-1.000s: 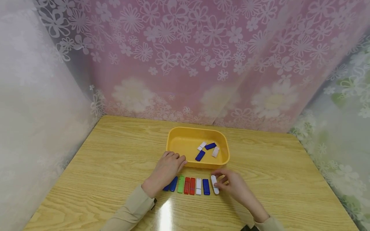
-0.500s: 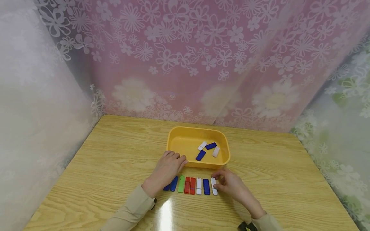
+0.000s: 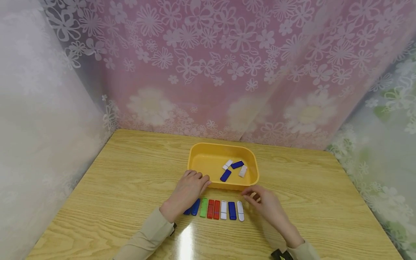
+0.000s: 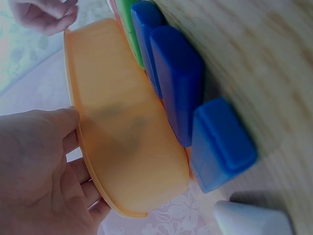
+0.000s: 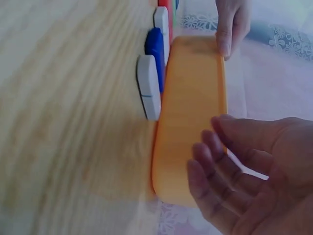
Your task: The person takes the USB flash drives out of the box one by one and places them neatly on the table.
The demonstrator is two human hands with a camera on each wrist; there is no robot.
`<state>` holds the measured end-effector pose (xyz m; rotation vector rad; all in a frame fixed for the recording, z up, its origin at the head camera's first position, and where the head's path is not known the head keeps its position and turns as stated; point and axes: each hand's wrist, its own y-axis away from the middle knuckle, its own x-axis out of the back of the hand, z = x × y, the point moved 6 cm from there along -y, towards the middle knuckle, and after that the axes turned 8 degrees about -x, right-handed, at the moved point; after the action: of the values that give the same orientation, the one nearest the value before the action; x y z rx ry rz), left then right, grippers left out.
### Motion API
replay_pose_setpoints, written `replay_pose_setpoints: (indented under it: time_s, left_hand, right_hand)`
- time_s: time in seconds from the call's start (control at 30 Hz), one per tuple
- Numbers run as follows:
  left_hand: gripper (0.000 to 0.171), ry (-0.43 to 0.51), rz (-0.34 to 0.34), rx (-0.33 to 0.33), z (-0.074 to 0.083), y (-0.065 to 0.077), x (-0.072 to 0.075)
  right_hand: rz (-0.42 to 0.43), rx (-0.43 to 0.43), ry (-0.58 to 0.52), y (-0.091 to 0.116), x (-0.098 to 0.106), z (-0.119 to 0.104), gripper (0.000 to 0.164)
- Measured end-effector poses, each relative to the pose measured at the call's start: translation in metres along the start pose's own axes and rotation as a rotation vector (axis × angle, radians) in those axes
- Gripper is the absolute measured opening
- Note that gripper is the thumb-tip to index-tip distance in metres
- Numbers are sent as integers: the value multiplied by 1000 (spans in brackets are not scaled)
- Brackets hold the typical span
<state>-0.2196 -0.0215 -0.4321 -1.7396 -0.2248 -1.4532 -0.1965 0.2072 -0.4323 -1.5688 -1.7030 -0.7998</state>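
Observation:
My left hand [image 3: 186,189] grips the near-left rim of a yellow plastic tray [image 3: 227,185], thumb outside and fingers over the edge. A row of USB sticks lies on the table in front of it. At the row's right end is a rounded white USB stick [image 3: 240,211], beside a dark blue one [image 3: 232,210]. My right hand [image 3: 268,206] hovers just right of the white stick, fingers loosely bent and holding nothing. Further left come a white stick [image 3: 223,209], two red sticks [image 3: 213,209], a green one [image 3: 203,207] and blue ones [image 3: 195,207], partly hidden by my left hand.
Inside the tray lie two blue USB sticks [image 3: 225,175] and two white ones [image 3: 242,171]. In the left wrist view, another blue stick [image 4: 222,144] and a white piece [image 4: 252,220] lie at the row's left end. A flowered curtain [image 3: 208,72] hangs behind the wooden table [image 3: 130,159].
The right hand straightened the white USB stick and set it closer to the dark blue one, then let go and drew back up and right. The left hand stayed on the tray.

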Motion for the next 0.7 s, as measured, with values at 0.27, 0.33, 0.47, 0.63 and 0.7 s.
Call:
replay_pose_setpoints:
  time_s: [0.27,0.33,0.47,0.63,0.7]
  left_hand:
    - [20,-13,-2,2,0,0,0]
    - [21,-10,-6,6,-1,0,0]
    - [21,-11,-11,6,-1,0,0]
    - [21,-15,-8,-4,0,0,-1]
    - [20,-18,-3,-7,0,0,0]
  right_hand:
    - [140,76,-82,-7,20,-11,8]
    - [188,120,-76,-11,25,-17,9]
    - [240,179,-16,-22,30,-31,13]
    - [186,169,69,-42,21,-41,15]
    - [154,145,104,-51,15,-42,15]
